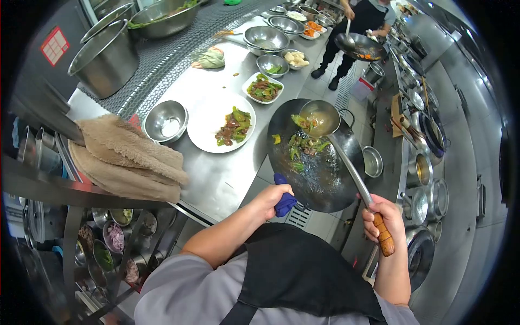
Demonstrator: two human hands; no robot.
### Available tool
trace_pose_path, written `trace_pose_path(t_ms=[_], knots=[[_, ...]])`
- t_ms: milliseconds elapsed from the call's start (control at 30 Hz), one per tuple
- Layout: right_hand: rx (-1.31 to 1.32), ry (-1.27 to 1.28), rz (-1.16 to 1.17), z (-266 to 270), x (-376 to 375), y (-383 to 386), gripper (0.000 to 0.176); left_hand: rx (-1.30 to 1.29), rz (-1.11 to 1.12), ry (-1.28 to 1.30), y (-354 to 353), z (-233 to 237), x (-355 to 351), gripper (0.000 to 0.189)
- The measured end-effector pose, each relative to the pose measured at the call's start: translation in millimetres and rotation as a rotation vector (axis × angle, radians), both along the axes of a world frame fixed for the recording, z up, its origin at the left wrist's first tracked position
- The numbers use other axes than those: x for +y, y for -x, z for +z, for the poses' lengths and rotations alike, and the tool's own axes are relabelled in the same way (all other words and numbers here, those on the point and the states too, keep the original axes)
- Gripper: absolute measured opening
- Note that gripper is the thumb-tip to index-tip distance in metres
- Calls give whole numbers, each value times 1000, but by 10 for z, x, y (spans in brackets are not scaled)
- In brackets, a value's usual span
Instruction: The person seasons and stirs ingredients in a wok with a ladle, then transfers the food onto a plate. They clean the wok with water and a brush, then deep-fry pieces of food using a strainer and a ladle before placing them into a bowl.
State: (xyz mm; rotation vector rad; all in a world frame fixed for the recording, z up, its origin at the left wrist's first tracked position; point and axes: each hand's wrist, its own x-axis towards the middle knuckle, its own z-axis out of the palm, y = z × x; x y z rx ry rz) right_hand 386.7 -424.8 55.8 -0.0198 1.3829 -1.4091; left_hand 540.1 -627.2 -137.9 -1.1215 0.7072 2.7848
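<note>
My left hand (273,201) is closed round a blue cloth (285,204) at the near edge of a dark wok (330,189). The wooden handle of a metal ladle (349,160) is in my right hand (383,216). The ladle's bowl, over the far part of the wok, holds some liquid and green pieces. Cooked green peppers and meat (306,145) lie in the wok. Left of the wok, a round white plate (203,127) bears a portion of similar food, and a square white dish (264,88) behind it holds more.
A steel bowl (166,122) and brown towels (124,157) are at the left. Other bowls (266,39) stand farther back on the counter. A co-worker (365,21) holds another wok (360,47) at the top right. Cookware lines the right side.
</note>
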Motion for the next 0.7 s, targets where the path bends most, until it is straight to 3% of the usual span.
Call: trace_pose_path(t_ms=[133, 267, 333, 367, 433, 533, 567, 700], knots=[[139, 41, 75, 60, -508, 30, 36, 64, -19, -18, -18, 30, -33, 10], [648, -80, 340, -257, -1275, -36, 39, 21, -13, -32, 12, -35, -15, 9], [984, -260, 518, -463, -1609, -65, 45, 15, -10, -29, -5, -33, -14, 8], [984, -260, 519, -634, -1708, 13, 45, 23, -23, -34, -17, -39, -9, 8], [1446, -216, 538, -876, -1868, 85, 49, 9, -36, -35, -47, 24, -18, 8], [1399, -327, 462, -881, -1911, 12, 49, 30, -34, -46, -79, -32, -28, 8], [1470, -228, 456, -917, -1894, 88, 51, 25, -26, -52, -96, -38, -27, 8], [1479, -286, 459, -825, -1898, 140, 52, 50, -19, -37, -67, -50, -59, 8]])
